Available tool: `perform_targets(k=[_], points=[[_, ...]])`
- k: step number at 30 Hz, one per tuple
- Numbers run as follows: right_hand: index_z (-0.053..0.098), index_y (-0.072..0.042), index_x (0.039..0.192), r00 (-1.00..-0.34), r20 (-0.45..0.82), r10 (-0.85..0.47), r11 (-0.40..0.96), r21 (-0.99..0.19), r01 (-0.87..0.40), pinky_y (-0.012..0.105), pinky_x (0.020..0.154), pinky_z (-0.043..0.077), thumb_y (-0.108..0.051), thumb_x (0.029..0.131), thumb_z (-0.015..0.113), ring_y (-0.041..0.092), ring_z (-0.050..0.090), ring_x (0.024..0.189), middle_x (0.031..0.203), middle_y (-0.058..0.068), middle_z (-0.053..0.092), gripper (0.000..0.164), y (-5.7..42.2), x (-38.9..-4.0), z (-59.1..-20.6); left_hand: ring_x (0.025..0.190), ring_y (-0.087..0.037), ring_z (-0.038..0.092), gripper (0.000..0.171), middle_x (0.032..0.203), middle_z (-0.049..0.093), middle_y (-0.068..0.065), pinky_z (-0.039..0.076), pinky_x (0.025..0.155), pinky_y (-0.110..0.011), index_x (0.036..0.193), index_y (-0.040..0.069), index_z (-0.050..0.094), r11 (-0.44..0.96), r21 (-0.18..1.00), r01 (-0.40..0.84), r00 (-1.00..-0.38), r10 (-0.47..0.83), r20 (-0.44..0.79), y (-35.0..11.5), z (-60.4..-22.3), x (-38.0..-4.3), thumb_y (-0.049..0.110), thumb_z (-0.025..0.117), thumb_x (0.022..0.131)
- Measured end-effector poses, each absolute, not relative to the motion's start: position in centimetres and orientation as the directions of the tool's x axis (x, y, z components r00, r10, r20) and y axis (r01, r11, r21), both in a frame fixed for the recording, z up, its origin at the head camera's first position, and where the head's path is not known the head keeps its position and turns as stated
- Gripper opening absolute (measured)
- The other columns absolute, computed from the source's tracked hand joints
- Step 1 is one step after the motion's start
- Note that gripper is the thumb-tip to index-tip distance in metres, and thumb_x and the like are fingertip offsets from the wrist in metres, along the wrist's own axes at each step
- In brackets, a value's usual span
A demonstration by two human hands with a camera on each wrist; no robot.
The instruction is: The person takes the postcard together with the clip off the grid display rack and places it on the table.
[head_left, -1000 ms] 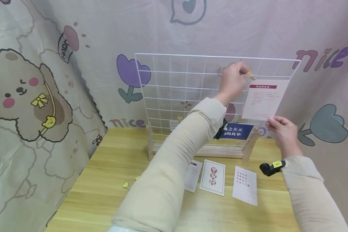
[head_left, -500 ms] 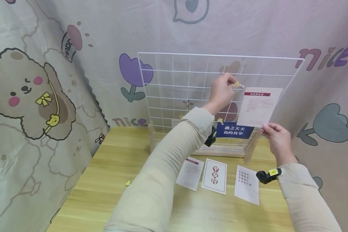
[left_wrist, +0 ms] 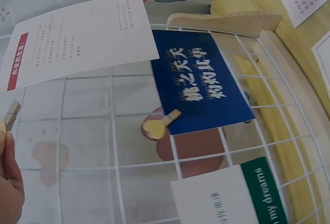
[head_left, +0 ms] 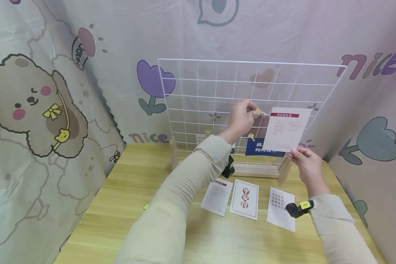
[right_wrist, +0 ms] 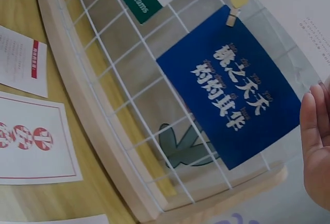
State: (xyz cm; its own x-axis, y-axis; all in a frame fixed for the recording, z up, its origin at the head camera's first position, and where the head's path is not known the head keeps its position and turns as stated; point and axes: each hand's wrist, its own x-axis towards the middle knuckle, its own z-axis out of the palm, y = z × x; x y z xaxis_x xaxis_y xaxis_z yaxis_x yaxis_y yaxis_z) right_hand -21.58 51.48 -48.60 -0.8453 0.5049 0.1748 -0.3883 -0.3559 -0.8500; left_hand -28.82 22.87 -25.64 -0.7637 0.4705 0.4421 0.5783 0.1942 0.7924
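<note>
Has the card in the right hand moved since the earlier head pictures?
Yes: against the grid, the held card has moved down and to the left.

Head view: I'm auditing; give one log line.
left hand: pinches yellow clip; right hand: holds white card; blue card: clipped to grid

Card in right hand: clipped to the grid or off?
Off: the right hand pinches the card by its bottom edge, and the left hand holds a clip, apart from the card in the left wrist view.
</note>
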Motion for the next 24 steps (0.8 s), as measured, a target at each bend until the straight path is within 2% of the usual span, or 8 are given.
perform_targets(k=[6,12,14,18,20,21,23,24], points=[[0.061,0.003,0.095,-0.82,0.186,0.542,-0.256,-0.893,-0.371,0.033,0.071,0.048,0.004,0.077,0.059,0.025,0.061,0.077,0.092,0.012,0.06,0.018,53.0,-23.0,-52.9,0.076,-0.01,0.056,0.004,0.084,0.058,-0.004,0.042,0.06,-0.01,0.085,0.001,0.056,0.159,0.822,0.547,-0.78,0.454,0.431,21.9,-26.6,-28.7,-0.001,0.055,0.081],[0.054,0.008,0.104,-0.77,0.262,0.582,-0.186,-0.879,-0.439,0.037,0.073,0.047,-0.001,0.074,0.065,0.031,0.059,0.082,0.097,0.021,0.057,0.033,54.7,-25.1,-58.6,0.078,-0.007,0.056,0.005,0.086,0.06,-0.005,0.043,0.061,-0.011,0.086,0.002,0.056,0.15,0.836,0.527,-0.792,0.442,0.42,20.7,-27.2,-28.4,-0.001,0.055,0.081],[0.056,0.007,0.102,-0.786,0.272,0.555,-0.214,-0.866,-0.451,0.035,0.072,0.047,0.0,0.074,0.064,0.029,0.06,0.08,0.094,0.02,0.059,0.03,53.7,-24.6,-58.2,0.077,-0.008,0.056,0.006,0.086,0.06,-0.005,0.044,0.059,-0.012,0.086,0.002,0.056,0.14,0.846,0.514,-0.8,0.433,0.414,20.4,-27.5,-28.4,-0.001,0.055,0.081],[0.061,0.004,0.091,-0.856,0.233,0.462,-0.316,-0.858,-0.404,0.029,0.07,0.049,0.004,0.078,0.058,0.021,0.062,0.073,0.084,0.013,0.062,0.014,46.4,-20.4,-50.4,0.076,-0.012,0.057,0.006,0.085,0.061,-0.006,0.044,0.055,-0.014,0.087,0.001,0.056,0.144,0.853,0.501,-0.812,0.42,0.406,19.4,-28.2,-28.3,-0.001,0.055,0.081],[0.063,0.002,0.087,-0.887,0.214,0.408,-0.408,-0.827,-0.387,0.028,0.069,0.049,0.006,0.078,0.056,0.02,0.061,0.072,0.081,0.012,0.062,0.012,46.1,-20.5,-51.0,0.076,-0.013,0.056,0.006,0.085,0.06,-0.006,0.044,0.056,-0.015,0.087,0.001,0.056,0.149,0.856,0.494,-0.817,0.417,0.399,18.9,-28.5,-28.3,-0.001,0.055,0.081],[0.063,0.001,0.084,-0.892,0.189,0.412,-0.404,-0.839,-0.365,0.027,0.069,0.049,0.007,0.079,0.055,0.018,0.061,0.07,0.079,0.011,0.062,0.011,44.2,-19.6,-49.0,0.077,-0.015,0.056,0.006,0.085,0.06,-0.006,0.044,0.057,-0.015,0.087,0.001,0.056,0.149,0.859,0.489,-0.82,0.415,0.395,18.6,-28.7,-28.3,0.0,0.055,0.081],[0.064,-0.004,0.081,-0.872,0.202,0.446,-0.341,-0.862,-0.375,0.026,0.068,0.049,0.002,0.077,0.06,0.016,0.061,0.069,0.077,0.008,0.062,0.009,43.2,-19.5,-49.0,0.078,-0.017,0.056,0.006,0.085,0.059,-0.006,0.044,0.058,-0.016,0.087,0.001,0.056,0.152,0.864,0.48,-0.826,0.409,0.387,18.1,-29.2,-28.3,0.0,0.056,0.081],[0.063,-0.002,0.079,-0.879,0.177,0.443,-0.379,-0.852,-0.362,0.025,0.067,0.049,0.005,0.077,0.058,0.016,0.061,0.067,0.075,0.008,0.062,0.009,41.4,-18.6,-47.0,0.078,-0.017,0.056,0.006,0.085,0.059,-0.005,0.044,0.058,-0.016,0.087,0.002,0.056,0.163,0.865,0.475,-0.832,0.405,0.38,17.8,-29.4,-28.3,0.001,0.056,0.081]])
